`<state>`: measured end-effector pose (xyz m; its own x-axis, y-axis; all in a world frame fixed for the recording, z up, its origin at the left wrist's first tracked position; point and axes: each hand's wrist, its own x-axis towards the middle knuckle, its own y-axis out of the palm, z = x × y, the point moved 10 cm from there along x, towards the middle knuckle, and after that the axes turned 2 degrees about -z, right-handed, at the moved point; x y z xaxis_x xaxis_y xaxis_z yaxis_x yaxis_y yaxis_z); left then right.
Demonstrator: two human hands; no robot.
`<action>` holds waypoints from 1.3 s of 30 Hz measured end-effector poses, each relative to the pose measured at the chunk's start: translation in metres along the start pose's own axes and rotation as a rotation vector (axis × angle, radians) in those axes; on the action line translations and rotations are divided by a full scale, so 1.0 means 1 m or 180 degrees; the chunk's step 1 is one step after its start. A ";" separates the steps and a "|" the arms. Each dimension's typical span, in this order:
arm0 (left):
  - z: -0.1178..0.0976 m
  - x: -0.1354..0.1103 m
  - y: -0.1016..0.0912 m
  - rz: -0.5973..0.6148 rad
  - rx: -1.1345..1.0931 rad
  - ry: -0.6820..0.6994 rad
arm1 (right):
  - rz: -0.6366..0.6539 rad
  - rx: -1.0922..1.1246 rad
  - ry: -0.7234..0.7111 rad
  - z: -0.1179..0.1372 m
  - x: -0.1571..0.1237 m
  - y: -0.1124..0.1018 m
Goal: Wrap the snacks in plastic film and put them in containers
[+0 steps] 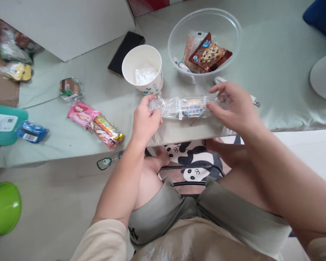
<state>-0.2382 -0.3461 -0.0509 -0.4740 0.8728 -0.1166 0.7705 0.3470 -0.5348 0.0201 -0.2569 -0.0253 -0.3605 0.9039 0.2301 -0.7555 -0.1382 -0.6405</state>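
Observation:
My left hand and my right hand both pinch the ends of a clear-wrapped snack cake, held level just above the near edge of a low pale-green table. Just beyond it stands a white paper cup with crumpled clear plastic inside. Behind my right hand sits a clear plastic bowl holding a chocolate-chip cookie packet and other wrapped snacks.
Pink and orange snack packets lie on the table's left, with a brown packet, a blue one and a black phone. A green round object sits on the floor. My knees are under the table edge.

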 end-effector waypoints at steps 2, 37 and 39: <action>0.005 0.001 -0.004 0.0005 0.0274 -0.0055 | 0.0027 -0.0315 -0.0049 0.001 0.000 -0.003; -0.091 -0.076 -0.014 0.0747 0.0028 0.3014 | 0.0819 -0.1734 0.0606 0.022 -0.032 -0.023; -0.085 -0.078 -0.004 0.1214 0.0151 0.2898 | 0.1061 -0.1896 0.1121 0.006 -0.035 -0.026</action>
<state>-0.1682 -0.3861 0.0309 0.3268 0.8611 0.3895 0.7760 -0.0092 -0.6306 0.0488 -0.2869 -0.0125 -0.2464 0.9421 -0.2275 -0.1791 -0.2749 -0.9446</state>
